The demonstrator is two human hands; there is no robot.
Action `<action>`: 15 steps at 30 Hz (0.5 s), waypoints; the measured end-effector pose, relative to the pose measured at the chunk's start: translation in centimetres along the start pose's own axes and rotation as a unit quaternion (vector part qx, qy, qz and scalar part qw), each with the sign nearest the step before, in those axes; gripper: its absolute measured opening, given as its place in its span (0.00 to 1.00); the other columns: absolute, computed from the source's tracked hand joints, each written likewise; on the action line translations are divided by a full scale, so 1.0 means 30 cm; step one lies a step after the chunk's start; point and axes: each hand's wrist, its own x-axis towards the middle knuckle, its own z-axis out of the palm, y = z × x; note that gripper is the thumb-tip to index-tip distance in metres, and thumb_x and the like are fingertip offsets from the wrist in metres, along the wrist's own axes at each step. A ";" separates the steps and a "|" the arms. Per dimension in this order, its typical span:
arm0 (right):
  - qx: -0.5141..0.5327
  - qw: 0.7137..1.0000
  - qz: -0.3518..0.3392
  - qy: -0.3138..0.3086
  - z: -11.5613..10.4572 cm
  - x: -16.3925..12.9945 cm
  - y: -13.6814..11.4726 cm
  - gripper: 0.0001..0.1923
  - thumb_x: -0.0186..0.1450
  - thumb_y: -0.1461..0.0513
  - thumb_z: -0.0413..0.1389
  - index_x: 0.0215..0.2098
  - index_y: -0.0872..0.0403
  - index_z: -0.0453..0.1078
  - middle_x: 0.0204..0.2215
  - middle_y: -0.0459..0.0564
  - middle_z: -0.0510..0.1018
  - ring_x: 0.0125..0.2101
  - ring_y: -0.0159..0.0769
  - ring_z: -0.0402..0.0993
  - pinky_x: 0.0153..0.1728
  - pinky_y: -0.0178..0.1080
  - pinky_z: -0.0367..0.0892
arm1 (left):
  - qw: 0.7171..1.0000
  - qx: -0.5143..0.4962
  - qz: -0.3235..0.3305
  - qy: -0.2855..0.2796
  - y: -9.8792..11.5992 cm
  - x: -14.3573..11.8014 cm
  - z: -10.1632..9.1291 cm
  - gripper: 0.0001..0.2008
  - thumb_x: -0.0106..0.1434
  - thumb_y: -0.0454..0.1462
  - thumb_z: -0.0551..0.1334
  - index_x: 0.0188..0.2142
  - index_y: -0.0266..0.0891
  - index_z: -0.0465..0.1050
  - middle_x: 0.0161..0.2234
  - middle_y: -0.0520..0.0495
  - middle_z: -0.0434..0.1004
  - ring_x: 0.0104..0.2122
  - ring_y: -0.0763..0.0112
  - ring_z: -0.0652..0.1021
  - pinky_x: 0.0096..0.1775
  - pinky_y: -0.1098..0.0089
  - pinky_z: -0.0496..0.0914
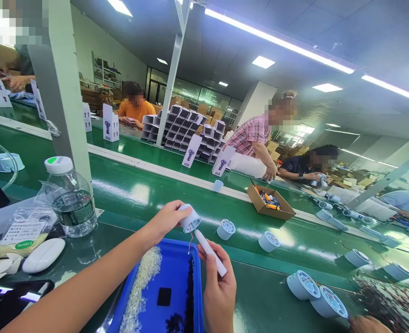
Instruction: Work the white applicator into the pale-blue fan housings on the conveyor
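Note:
My left hand (171,219) is closed around a light blue round plastic housing (190,218), tilted so its open side faces my other hand. Thin wires with a small white connector (189,252) dangle from it. Between the thumb and fingers of my right hand (218,282) is a white stick-like tool (211,254), its tip at or very near the housing's rim. Below both hands lies a blue tray (152,296) holding small clear rings (144,286), a black square (164,297) and small black parts (175,322).
More blue housings (226,229) sit on the green conveyor (128,185) and at the right. A water bottle (71,199) and white mouse (44,255) are at left. A cardboard box (272,203) and wire bundles (395,300) lie right. A co-worker's hand (367,323) shows bottom right; several people sit or stand beyond.

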 end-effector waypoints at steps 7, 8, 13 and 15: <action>-0.003 1.000 -0.005 0.005 0.002 -0.007 -0.001 0.18 0.64 0.52 0.52 0.46 0.55 0.66 0.40 0.54 0.78 0.39 0.40 0.76 0.40 0.38 0.70 | 0.998 0.064 -0.016 -0.005 0.016 -0.023 0.023 0.15 0.50 0.47 0.62 0.25 0.38 0.63 0.22 0.56 0.63 0.22 0.77 0.63 0.25 0.74 0.58; -0.019 1.000 0.002 0.013 0.003 -0.009 0.002 0.19 0.63 0.52 0.52 0.47 0.55 0.66 0.39 0.53 0.78 0.37 0.39 0.76 0.38 0.38 0.71 | 0.998 0.066 -0.007 0.014 0.023 -0.030 0.032 0.14 0.50 0.45 0.62 0.24 0.38 0.62 0.21 0.57 0.62 0.21 0.78 0.63 0.24 0.75 0.57; -0.090 0.995 0.031 -0.031 0.030 -0.018 0.015 0.21 0.62 0.52 0.53 0.48 0.56 0.70 0.45 0.54 0.77 0.44 0.42 0.73 0.42 0.37 0.69 | 0.989 -0.018 0.068 0.130 0.029 -0.054 0.074 0.13 0.52 0.40 0.60 0.20 0.40 0.55 0.17 0.59 0.54 0.18 0.80 0.58 0.20 0.77 0.53; -0.097 0.991 0.019 -0.091 0.047 -0.022 0.012 0.20 0.64 0.54 0.52 0.49 0.56 0.71 0.46 0.53 0.76 0.47 0.42 0.72 0.45 0.36 0.67 | 0.979 -0.057 0.088 0.175 0.015 -0.056 0.088 0.16 0.53 0.43 0.60 0.19 0.39 0.54 0.16 0.59 0.52 0.18 0.80 0.57 0.20 0.77 0.53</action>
